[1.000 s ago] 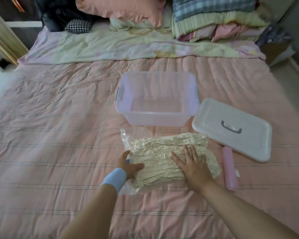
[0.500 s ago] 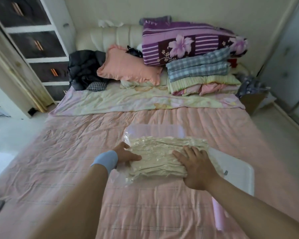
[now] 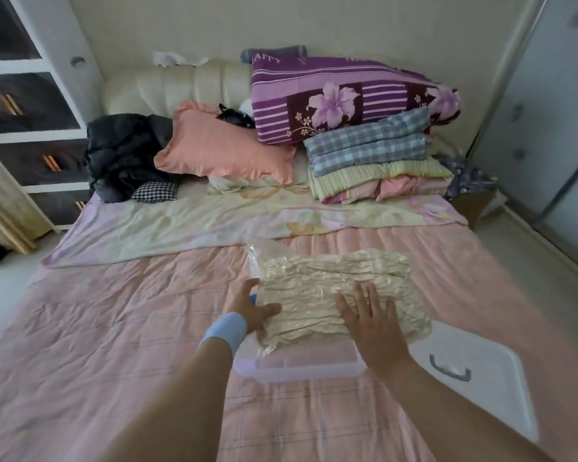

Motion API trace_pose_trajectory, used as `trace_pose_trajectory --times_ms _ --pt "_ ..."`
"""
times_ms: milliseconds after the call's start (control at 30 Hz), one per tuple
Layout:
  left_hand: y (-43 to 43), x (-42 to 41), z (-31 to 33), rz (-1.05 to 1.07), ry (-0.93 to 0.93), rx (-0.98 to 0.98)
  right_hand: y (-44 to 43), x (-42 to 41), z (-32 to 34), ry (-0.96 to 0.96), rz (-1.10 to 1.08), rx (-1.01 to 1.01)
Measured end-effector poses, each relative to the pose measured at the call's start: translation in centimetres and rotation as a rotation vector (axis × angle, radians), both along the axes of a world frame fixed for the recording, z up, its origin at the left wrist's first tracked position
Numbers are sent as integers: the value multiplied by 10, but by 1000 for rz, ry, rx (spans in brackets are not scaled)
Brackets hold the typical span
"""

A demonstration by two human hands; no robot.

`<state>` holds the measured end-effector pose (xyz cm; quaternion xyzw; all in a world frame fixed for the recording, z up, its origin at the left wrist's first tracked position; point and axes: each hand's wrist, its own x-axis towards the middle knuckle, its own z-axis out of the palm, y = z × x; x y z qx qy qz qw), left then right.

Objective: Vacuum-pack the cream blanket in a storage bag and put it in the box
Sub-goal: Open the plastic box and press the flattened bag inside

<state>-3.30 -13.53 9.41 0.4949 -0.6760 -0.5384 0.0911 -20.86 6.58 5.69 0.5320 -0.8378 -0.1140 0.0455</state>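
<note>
Already the crinkled cream blanket (image 3: 331, 278) is shrunk flat in its clear plastic storage bag (image 3: 260, 255), over the translucent lilac plastic box (image 3: 297, 371) beneath our hands. Our left hand (image 3: 252, 303) grips the bag's left edge; our right hand (image 3: 369, 316) lies flat on top. Lowering remains. We judge the bag overhangs the rim, and the white plastic lid (image 3: 481, 395) crowds the right.

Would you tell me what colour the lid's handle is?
Grey handle on a white lid, head view.
</note>
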Motion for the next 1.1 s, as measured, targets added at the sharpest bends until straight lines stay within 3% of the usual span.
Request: trace_pose_trajectory --times_ms 67,133,233,300,367,433,533,633,700,800,900,1000,1100 --pt "-15 -3 -26 -50 -59 9 -8 7 -25 -91 -48 49" --pt "-27 0 -58 -163 -249 -28 -17 7 -57 -165 -64 119" --pt "-32 8 -91 -494 -716 -345 -29 10 -67 -293 12 223" --pt "-28 8 -101 -573 -824 -489 -38 4 -56 -393 120 199" --pt "-24 -1 -103 -537 -766 -498 -47 -4 -40 -563 48 19" --pt "-15 -14 -105 -544 -643 -454 -49 -17 -38 -482 -29 -240" --pt "-3 -32 -106 -629 -488 -285 -41 -37 -37 -307 -343 -178" --pt "4 -39 -115 -854 -608 -295 -32 -43 -53 -357 -546 -97" --pt "7 -39 -126 -931 -722 -438 -30 -42 -54 -356 -553 -100" --pt "12 -41 -134 -835 -714 -498 -32 -45 -52 -457 -599 -164" --pt "9 -44 -122 -722 -681 -514 -28 -50 -57 -594 -565 -456" --pt "5 -37 -107 -609 -670 -654 -33 -52 -58 -727 -444 -763" --pt "-1 -26 -107 -513 -698 -779 -41 -44 -74 -845 -303 -736"
